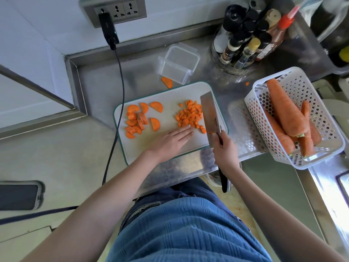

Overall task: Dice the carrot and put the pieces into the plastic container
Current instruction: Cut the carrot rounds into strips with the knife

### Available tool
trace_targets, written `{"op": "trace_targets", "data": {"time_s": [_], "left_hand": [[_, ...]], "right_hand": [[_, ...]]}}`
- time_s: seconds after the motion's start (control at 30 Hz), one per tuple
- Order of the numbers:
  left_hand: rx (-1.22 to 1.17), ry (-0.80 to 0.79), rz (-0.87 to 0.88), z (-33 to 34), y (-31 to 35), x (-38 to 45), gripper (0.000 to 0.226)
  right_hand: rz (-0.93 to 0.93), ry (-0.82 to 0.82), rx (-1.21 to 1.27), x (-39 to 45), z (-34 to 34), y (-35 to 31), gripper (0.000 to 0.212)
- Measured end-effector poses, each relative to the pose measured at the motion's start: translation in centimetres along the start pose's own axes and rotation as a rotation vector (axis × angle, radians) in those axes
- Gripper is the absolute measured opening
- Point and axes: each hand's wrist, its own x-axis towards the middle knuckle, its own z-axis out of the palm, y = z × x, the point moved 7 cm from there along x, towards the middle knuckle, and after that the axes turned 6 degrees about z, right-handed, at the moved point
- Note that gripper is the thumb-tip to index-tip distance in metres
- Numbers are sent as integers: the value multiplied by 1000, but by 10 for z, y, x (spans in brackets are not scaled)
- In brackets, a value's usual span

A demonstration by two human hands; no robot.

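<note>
A pile of diced carrot [190,115] lies right of centre on the white cutting board [170,95]. Several half-moon carrot slices [140,119] lie on the board's left side. My right hand [225,150] grips the handle of a cleaver [210,118], whose blade stands against the right side of the diced pile. My left hand [171,140] lies flat on the board with straight fingers, fingertips touching the near edge of the dice. The clear plastic container [177,63] stands behind the board with nothing in it. One carrot slice [167,82] lies on the counter beside it.
A white perforated basket [309,87] with whole carrots [285,112] sits at the right. A round rack of sauce bottles [245,38] stands at the back right. A black cable [120,87] hangs from the wall socket past the board's left edge. The steel counter's front edge is near my body.
</note>
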Motion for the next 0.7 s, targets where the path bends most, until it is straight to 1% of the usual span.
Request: {"op": "trace_targets", "data": {"time_s": [0.03,0.1,0.2,0.3,0.4,0.5,0.6,0.67,0.7], "left_hand": [[-14,92,-37,-4,-1,-9,45],[-55,207,-176,-10,-5,-26,48],[-96,259,-344,-11,-11,-41,41],[-186,289,-446,-10,-20,-37,23],[-223,276,-488,-10,-28,-22,9],[-210,239,-492,-10,-33,-4,6],[-208,206,-499,-11,-34,14,1],[-208,213,-515,-12,-33,24,2],[-212,242,-525,-16,-33,25,2]], "right_hand": [[6,26,-10,-2,0,0,29],[30,64,-10,-6,2,2,28],[51,79,-55,-9,10,4,26],[56,65,-115,-11,21,3,27],[56,64,-117,-12,27,0,26],[68,57,-85,-7,27,-4,27],[37,24,-24,-1,27,-12,28],[20,14,-14,2,27,-17,27],[20,14,-1,4,26,-19,27]]}}
